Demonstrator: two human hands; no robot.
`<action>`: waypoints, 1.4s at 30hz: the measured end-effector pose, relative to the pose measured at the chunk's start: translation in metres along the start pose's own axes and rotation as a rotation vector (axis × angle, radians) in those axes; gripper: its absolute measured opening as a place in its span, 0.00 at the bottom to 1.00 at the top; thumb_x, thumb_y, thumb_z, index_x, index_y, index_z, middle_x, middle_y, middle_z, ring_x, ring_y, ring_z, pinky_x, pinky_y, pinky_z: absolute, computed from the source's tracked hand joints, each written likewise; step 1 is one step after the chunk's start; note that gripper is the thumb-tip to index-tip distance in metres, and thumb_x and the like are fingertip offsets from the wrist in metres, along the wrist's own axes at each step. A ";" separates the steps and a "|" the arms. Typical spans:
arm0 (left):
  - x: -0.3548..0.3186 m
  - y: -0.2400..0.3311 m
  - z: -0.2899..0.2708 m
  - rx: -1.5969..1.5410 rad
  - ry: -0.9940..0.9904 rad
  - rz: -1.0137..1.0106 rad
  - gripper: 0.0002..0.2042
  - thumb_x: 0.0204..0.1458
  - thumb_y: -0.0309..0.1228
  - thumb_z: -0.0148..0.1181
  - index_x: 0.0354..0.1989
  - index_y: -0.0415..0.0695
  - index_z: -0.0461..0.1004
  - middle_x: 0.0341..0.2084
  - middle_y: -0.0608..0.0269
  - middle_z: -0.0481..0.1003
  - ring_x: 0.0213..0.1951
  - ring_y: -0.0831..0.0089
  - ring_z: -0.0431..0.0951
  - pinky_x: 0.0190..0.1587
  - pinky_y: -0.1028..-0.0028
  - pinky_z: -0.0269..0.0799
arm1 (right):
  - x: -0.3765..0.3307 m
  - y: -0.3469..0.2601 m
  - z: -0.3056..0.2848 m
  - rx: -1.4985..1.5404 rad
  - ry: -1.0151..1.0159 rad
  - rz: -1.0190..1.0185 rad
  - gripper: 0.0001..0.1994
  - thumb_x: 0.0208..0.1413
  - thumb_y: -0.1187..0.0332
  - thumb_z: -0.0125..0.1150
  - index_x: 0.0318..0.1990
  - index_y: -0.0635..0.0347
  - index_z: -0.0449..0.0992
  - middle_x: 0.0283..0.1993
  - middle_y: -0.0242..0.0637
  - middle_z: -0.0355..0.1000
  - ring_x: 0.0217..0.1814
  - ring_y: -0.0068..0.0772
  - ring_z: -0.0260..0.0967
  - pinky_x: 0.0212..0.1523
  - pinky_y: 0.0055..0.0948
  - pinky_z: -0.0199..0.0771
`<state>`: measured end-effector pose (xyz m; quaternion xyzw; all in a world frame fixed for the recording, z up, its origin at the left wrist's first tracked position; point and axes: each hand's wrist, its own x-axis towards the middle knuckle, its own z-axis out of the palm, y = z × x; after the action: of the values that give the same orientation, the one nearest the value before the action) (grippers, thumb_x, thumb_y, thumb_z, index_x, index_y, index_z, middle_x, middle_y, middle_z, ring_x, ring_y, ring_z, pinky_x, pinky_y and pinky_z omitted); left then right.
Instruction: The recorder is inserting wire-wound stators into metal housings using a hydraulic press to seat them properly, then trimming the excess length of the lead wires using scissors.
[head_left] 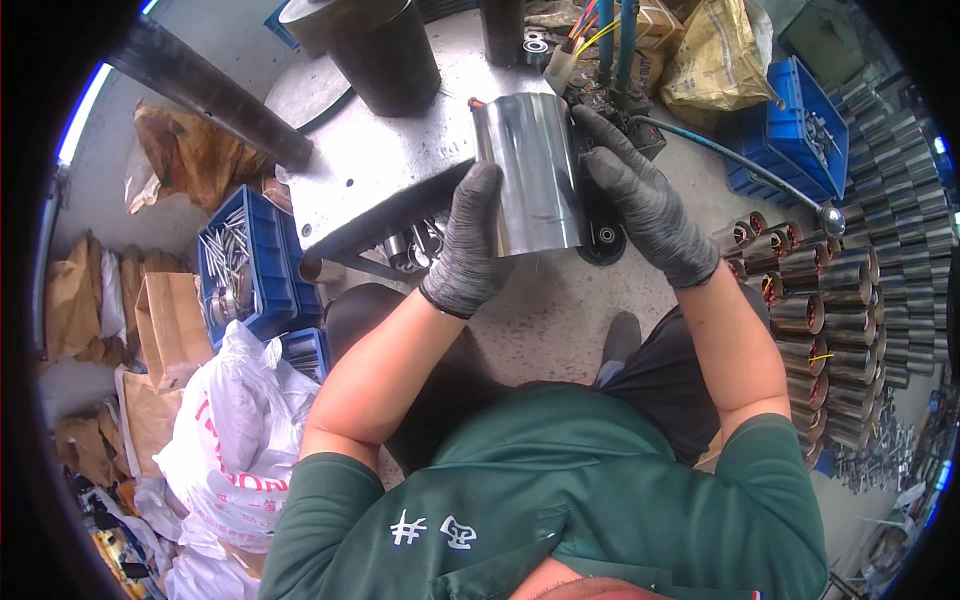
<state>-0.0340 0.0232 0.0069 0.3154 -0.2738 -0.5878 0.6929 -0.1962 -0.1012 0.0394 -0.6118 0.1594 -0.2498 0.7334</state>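
A shiny metal cylinder (533,175), like a motor housing, is held between my two gloved hands above the near right edge of the machine plate (375,165). A bit of orange-red shows at its far left rim. My left hand (468,240), in a grey glove, grips its left side, the thumb lying along the wall and the fingers mostly hidden below. On the right side, my right hand (655,210), gloved alike, presses its bent fingers and thumb against the wall. What is inside the cylinder cannot be seen.
Behind stand a dark round block (385,60) and steel posts (500,30). A thin lever with a ball end (831,221) reaches out at right, above rows of similar cylinders (830,300). Blue crates (250,265) of metal parts and white plastic bags (235,430) lie at left.
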 end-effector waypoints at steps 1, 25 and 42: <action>0.002 0.001 -0.002 -0.059 0.015 -0.009 0.45 0.57 0.63 0.53 0.71 0.38 0.56 0.60 0.43 0.70 0.60 0.55 0.75 0.62 0.59 0.75 | -0.002 -0.001 -0.001 0.001 0.000 0.000 0.49 0.56 0.57 0.74 0.77 0.60 0.46 0.63 0.40 0.67 0.57 0.29 0.69 0.61 0.31 0.72; -0.007 -0.012 -0.012 0.210 0.125 0.149 0.43 0.58 0.59 0.58 0.69 0.35 0.57 0.56 0.48 0.72 0.56 0.61 0.77 0.61 0.62 0.75 | -0.017 0.032 0.038 -0.320 0.111 -0.128 0.43 0.65 0.56 0.63 0.77 0.60 0.43 0.66 0.50 0.66 0.67 0.36 0.65 0.67 0.36 0.66; 0.007 -0.012 -0.025 0.171 -0.030 0.110 0.48 0.54 0.63 0.59 0.70 0.35 0.54 0.58 0.44 0.70 0.58 0.57 0.76 0.61 0.60 0.75 | -0.004 0.029 0.024 -0.428 0.065 -0.153 0.49 0.57 0.52 0.72 0.77 0.58 0.45 0.68 0.52 0.62 0.68 0.40 0.64 0.67 0.36 0.67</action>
<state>-0.0215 0.0175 -0.0187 0.3492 -0.3502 -0.5279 0.6905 -0.1817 -0.0752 0.0155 -0.7554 0.1855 -0.2850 0.5602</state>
